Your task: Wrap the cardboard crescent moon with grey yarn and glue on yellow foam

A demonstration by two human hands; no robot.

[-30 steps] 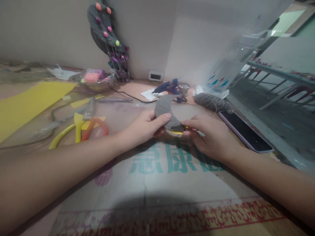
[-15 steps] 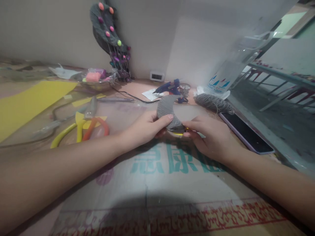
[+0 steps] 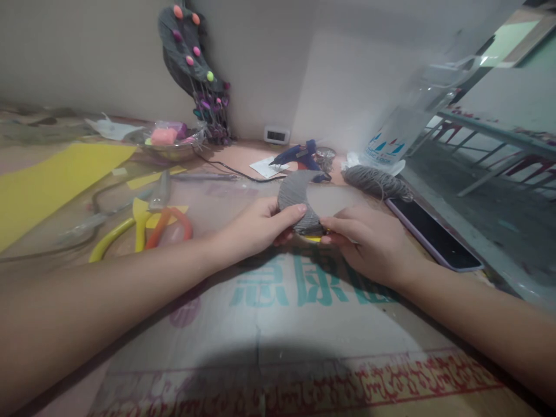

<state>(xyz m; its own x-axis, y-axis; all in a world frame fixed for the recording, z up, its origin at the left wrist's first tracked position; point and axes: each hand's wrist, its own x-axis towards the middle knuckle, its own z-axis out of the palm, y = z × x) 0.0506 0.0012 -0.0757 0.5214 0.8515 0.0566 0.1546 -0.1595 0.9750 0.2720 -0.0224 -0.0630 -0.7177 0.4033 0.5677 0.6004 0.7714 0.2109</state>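
Observation:
A crescent wrapped in grey yarn [image 3: 297, 194] is held above the cardboard, with a bit of yellow showing at its lower end. My left hand [image 3: 264, 223] grips its left side, thumb across the front and fingers behind. At the lower right tip, my right hand [image 3: 369, 240] pinches with thumb and forefinger, beside the yellow part; whether a yarn strand lies between those fingers is too small to tell. Behind the right hand lies a skein of grey yarn [image 3: 376, 182]. A blue glue gun [image 3: 299, 155] rests beyond the crescent.
To the left lie pliers with yellow and orange handles [image 3: 141, 226] and a yellow sheet [image 3: 56, 185]. A phone [image 3: 434, 234] lies at the right edge near a clear plastic jug [image 3: 403, 121]. A decorated grey crescent [image 3: 185, 46] hangs at the wall above a bowl of clay [image 3: 169, 145].
The right hand's fingertips have shifted slightly left, closer against the crescent's lower tip. The left hand keeps its grip, and the crescent has hardly moved.

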